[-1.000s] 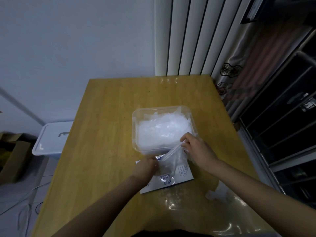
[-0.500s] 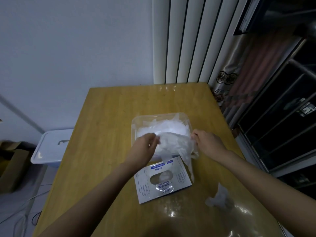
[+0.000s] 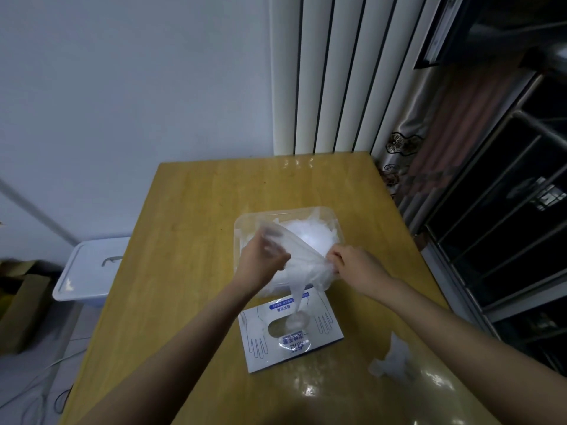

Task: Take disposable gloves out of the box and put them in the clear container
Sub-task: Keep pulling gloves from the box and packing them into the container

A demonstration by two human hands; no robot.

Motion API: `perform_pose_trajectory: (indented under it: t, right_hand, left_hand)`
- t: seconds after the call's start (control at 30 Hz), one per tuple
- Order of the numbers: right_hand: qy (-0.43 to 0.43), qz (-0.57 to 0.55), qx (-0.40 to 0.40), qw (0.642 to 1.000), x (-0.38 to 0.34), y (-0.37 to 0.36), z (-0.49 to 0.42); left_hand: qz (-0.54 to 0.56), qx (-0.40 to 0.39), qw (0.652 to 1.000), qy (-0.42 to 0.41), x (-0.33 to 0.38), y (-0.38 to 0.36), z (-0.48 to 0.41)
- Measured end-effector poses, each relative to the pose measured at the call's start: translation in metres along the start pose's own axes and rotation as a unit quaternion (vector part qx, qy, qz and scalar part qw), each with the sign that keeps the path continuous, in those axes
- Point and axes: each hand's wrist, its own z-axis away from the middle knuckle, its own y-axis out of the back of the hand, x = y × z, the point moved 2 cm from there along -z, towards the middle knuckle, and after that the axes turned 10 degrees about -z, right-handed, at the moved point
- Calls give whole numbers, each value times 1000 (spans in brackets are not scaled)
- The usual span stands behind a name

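A clear plastic container (image 3: 242, 223) stands mid-table, piled with thin translucent gloves (image 3: 313, 233). Just in front of it lies the white and blue glove box (image 3: 325, 329), flat, with another glove poking from its oval slot. Over the container's near edge a single translucent glove (image 3: 302, 262) is stretched between both hands. My left hand (image 3: 260, 260) pinches its left end and my right hand (image 3: 357, 265) pinches its right end. One finger of the glove dangles down toward the box.
A crumpled loose glove (image 3: 391, 361) lies on the wooden table (image 3: 184, 271) at the near right. A white lidded bin (image 3: 89, 271) and a cardboard box (image 3: 24, 311) stand on the floor to the left. A radiator and a curtain are behind the table.
The glove came out of the box and rose over the container. My left hand left the box, took the glove's left end, and both hands moved further over the container.
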Motion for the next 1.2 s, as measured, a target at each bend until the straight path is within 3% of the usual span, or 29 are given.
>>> perform_pose_trajectory:
  t: [0.07, 0.13, 0.2, 0.3, 0.37, 0.5, 0.67, 0.77, 0.87, 1.07, 1.2]
  right_hand:
    - [13, -24, 4, 1000, 1, 0, 1]
    - [64, -57, 53, 995, -8, 4, 3]
    - [121, -71, 50, 989, -26, 4, 8]
    - [190, 71, -12, 979, -40, -13, 13]
    - [211, 111, 7, 971, -39, -22, 9]
    - [177, 4, 57, 982, -35, -24, 2]
    - [145, -131, 40, 980, -33, -13, -1]
    - [131, -197, 46, 971, -35, -7, -1]
    - [62, -292, 60, 953, -35, 0, -5]
    - [-23, -336, 108, 936, -27, 6, -23]
    - [-34, -247, 128, 960, -22, 3, -42]
  left_hand:
    - [4, -2, 1000, -5, 1, 4, -1]
    - [10, 4, 1000, -7, 2, 7, -2]
    - [23, 15, 1000, -7, 3, 7, -2]
    - [66, 9, 998, -7, 6, 2, -3]
    - [107, -4, 994, 1, 11, -1, -1]
    - [154, -49, 987, 11, 12, -2, 1]
    - [241, -62, 968, 40, 6, 5, -1]
    - [169, -44, 985, 15, 0, 8, -2]
    - [87, -28, 996, 0, -6, 10, -3]
    - [89, 24, 995, 37, -22, 16, -11]
    - [9, 41, 998, 45, -31, 17, -21]
